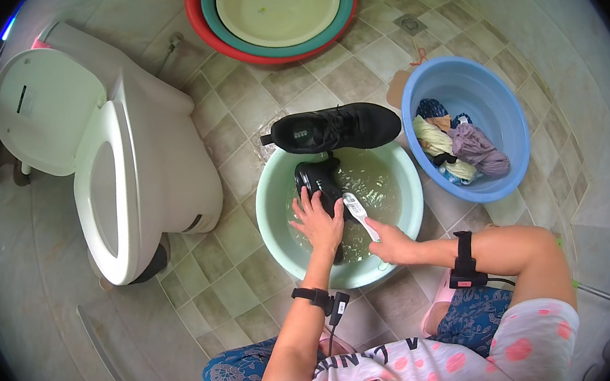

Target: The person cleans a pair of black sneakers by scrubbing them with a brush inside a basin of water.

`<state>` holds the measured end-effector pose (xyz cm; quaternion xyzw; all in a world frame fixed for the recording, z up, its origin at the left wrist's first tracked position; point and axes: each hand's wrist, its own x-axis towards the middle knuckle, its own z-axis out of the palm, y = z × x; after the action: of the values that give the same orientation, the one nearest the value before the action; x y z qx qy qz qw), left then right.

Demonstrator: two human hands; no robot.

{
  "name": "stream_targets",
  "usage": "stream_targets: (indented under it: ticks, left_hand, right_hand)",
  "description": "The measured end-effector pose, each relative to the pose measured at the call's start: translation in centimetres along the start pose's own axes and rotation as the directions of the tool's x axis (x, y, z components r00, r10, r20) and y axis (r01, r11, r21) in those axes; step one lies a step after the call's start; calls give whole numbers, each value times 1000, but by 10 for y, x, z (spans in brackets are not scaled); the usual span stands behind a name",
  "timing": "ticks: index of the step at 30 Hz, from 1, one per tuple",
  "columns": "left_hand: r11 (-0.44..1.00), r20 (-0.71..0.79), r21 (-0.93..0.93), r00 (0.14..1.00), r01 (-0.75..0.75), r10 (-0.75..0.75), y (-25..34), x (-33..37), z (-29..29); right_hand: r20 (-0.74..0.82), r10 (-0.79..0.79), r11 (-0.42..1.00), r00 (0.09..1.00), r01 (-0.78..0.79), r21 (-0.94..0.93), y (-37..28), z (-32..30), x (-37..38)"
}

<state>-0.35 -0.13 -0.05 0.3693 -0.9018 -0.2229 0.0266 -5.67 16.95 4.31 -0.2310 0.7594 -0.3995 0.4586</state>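
A wet black shoe [316, 177] lies in a pale green basin [267, 219] of cloudy water. Across the shoe's upper, my left hand [317, 222] grips it, with thumb and fingers spread around the sides. My right hand [391, 242] is closed around the handle of a white brush [357, 209], whose head rests against the shoe's right side. The bristles are hidden from view. A second black shoe [368, 124], with laces, rests on its sole at the basin's far rim, toe to the right.
To the right stands a blue basin [521, 150] with clothes [477, 148] in it. Nested red, teal and cream basins [202, 25] sit at the far side. A white toilet [160, 152], lid up, is on the left. A floor drain [410, 24] lies far right in the tiled floor.
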Motion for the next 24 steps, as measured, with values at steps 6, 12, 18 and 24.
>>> stream_targets:
  ticks: [6, 12, 18, 24]
  left_hand:
    - [987, -166, 33, 973, -160, 163, -7, 1, -3]
    - [916, -33, 208, 934, -343, 357, -6, -1, -1]
    - [949, -19, 155, 960, -274, 280, -6, -1, -9]
    - [945, -14, 40, 946, -324, 325, -22, 3, -17]
  right_hand:
    - [187, 171, 820, 967, -245, 517, -19, -1, -18]
    - [305, 231, 790, 924, -361, 496, -16, -15, -10]
    - [351, 261, 778, 899, -412, 474, -7, -29, -1]
    - [274, -90, 900, 958, 196, -389, -5, -50, 20]
